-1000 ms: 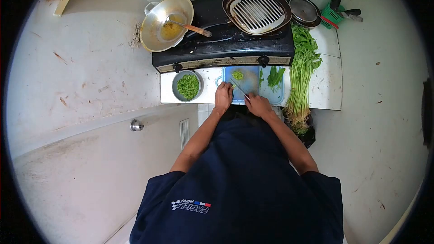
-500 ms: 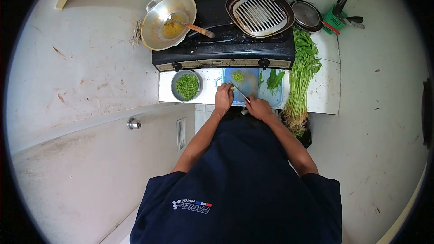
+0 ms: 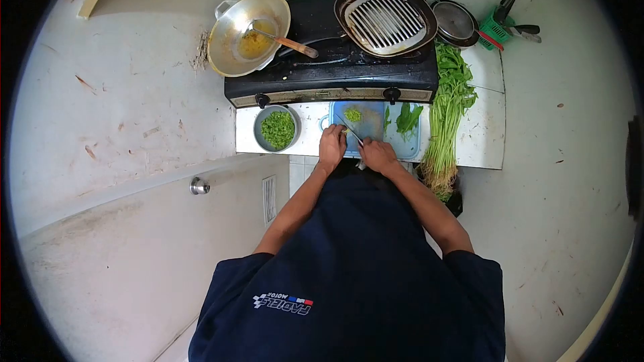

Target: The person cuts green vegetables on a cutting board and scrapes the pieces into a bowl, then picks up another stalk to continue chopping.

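Note:
A knife (image 3: 351,131) is in my right hand (image 3: 380,155), its blade slanting up and left over the blue cutting board (image 3: 410,149). My left hand (image 3: 332,145) is closed at the board's left edge, on a small green piece beside the blade; most of that piece is hidden by the fingers. Chopped greens (image 3: 353,115) lie in a small heap just beyond the blade. Whole green leaves (image 3: 407,119) rest on the right part of the board. Left of the board stands a grey bowl (image 3: 296,135) of chopped greens.
Behind the board is a black stove (image 3: 308,82) bearing a wok (image 3: 225,43) with a ladle and a grill pan (image 3: 387,21). A long bunch of leafy stalks (image 3: 443,121) lies on the right. Farther back are a round pan (image 3: 455,23) and a green basket (image 3: 494,29) of utensils.
My right hand and the knife have shifted slightly to the left, closer to my left hand. My left hand has hardly moved.

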Motion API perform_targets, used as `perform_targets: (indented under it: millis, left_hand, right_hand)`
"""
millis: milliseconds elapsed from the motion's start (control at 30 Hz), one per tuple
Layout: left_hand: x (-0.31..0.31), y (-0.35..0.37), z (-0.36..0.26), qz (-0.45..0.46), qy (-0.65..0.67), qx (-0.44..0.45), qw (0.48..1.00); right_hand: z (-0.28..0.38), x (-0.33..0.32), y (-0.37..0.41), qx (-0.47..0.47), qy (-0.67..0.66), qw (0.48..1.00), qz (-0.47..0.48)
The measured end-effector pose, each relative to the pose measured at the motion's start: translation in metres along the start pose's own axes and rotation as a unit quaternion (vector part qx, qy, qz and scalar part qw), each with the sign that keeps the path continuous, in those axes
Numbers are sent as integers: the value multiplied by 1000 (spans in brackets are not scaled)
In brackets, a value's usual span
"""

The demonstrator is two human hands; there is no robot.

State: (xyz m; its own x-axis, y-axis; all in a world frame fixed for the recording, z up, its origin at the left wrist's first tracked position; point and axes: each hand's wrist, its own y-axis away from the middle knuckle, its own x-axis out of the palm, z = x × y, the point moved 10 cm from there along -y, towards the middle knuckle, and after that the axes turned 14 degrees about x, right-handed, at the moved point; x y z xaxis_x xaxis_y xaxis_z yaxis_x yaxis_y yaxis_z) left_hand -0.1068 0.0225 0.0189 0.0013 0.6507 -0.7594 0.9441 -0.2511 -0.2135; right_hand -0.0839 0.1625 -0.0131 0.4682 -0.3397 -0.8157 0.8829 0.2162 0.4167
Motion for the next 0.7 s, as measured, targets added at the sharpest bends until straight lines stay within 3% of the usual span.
perform_targets:
  millis: [133, 433, 700]
  left_hand:
    - [-3, 1, -1, -15, 8, 0, 1000]
    - [1, 4, 7, -37, 34, -25, 998]
    - [-2, 4, 3, -35, 10, -13, 999]
  right_hand:
    - [-10, 2, 11, 31, 7, 999, 32]
    - [11, 7, -18, 11, -6, 1000, -2]
    - [-1, 0, 3, 6, 12, 1000, -23]
